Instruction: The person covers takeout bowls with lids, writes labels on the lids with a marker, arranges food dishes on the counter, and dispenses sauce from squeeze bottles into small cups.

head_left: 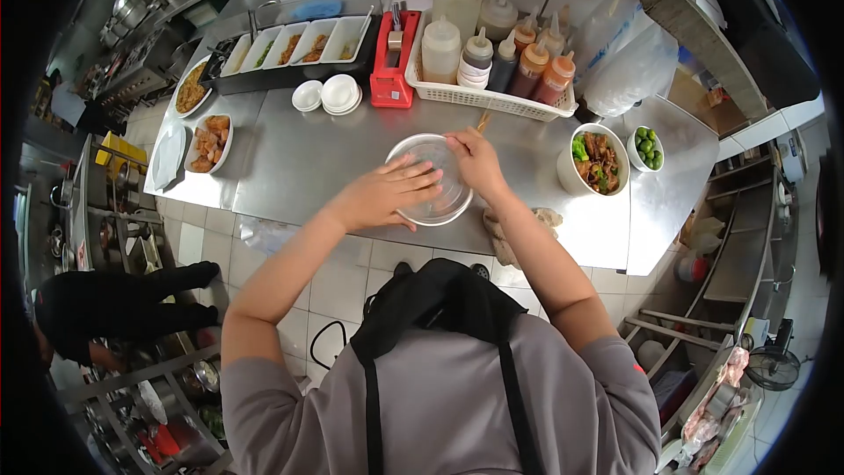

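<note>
A round takeout bowl with a clear plastic lid stands near the front edge of the steel table. My left hand lies over its left side, fingers stretched out across the lid and thumb down at the near rim. At the far right of the rim, my right hand has its fingers curled and closed on the lid's edge. A thin brown stick shows just beyond my right knuckles. A crumpled beige cloth lies partly under my right forearm. What the lidded bowl contains is mostly hidden.
Right of my hands stand a white bowl of meat and greens and a bowl of small green limes. Behind are a sauce bottle basket, a red tape dispenser and small white dishes. Another person bends at lower left.
</note>
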Motion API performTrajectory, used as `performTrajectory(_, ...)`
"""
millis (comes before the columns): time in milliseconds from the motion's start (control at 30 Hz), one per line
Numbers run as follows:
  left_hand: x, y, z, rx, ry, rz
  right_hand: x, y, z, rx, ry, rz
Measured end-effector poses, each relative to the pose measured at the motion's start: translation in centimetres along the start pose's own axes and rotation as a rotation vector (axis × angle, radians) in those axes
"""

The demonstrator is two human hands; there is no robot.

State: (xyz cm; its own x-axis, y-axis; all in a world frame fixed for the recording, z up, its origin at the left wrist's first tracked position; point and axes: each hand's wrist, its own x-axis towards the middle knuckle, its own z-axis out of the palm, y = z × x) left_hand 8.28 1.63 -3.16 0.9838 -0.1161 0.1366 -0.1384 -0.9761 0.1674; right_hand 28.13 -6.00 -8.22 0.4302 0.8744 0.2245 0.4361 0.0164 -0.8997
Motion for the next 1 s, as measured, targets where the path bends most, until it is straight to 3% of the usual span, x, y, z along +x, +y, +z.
performTrajectory(233, 0.4, 0.2, 1.8, 0.045, 0.144, 0.083, 0.9, 0.1, 0.3, 0.041, -0.045, 0.013)
performTrajectory(433, 0.5, 1.6, 2.3, -0.014, 0.289, -0.020, 0.7, -0.4, 0.5, 0.067, -0.015, 0.054)
performTrajectory(667, 0.4, 2.1, 1.8, -0.002, 0.227, -0.072, 0.6, -0.7, -0.4, 0.019, -0.080, 0.107)
performTrajectory(767, 0.4, 2.1, 1.7, -0.027, 0.237, -0.085, -2.1, -1.5, -1.1, 0.027, -0.003, -0.125)
performTrajectory(867, 0.2, 2.0, 1.8, -0.061, 0.234, -0.100, -5.2, -2.5, -3.5, 0.137, -0.276, -0.162)
performTrajectory(1000, -0.1, 2.1, 0.8, -0.192, 0.196, -0.106, -6.2, -1.9, -4.1, 0.057, -0.404, -0.194)
